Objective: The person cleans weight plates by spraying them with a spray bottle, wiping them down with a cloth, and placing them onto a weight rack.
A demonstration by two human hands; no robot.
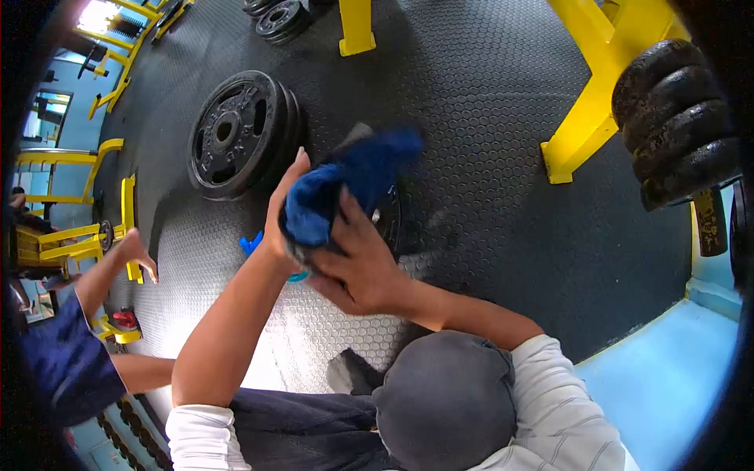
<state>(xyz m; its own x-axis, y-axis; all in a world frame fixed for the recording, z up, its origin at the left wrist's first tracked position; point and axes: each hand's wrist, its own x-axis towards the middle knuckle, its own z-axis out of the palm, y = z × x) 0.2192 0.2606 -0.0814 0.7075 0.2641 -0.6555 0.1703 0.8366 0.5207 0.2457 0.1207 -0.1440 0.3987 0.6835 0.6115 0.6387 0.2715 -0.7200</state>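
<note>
A blue cloth (pixel 345 184) is bunched between my two hands in the middle of the head view, its far end smeared by motion. My left hand (pixel 281 216) grips it from the left side, fingers pointing up along the fabric. From below and the right, my right hand (pixel 361 263) presses its curled fingers into the cloth. Behind the cloth and my right hand, a dark round weight plate (pixel 397 224) is mostly hidden. Near my left wrist shows a blue piece like a spray trigger (pixel 250 243), with a teal bit below; my forearm covers the rest.
Stacked black weight plates (pixel 236 133) lie on the black textured floor (pixel 487 235). Yellow machine legs (pixel 581 133) stand at right, beside a rack of worn dark plates (pixel 675 118). At left is another person's bare leg (pixel 110 271). More plates (pixel 281 20) lie at the back.
</note>
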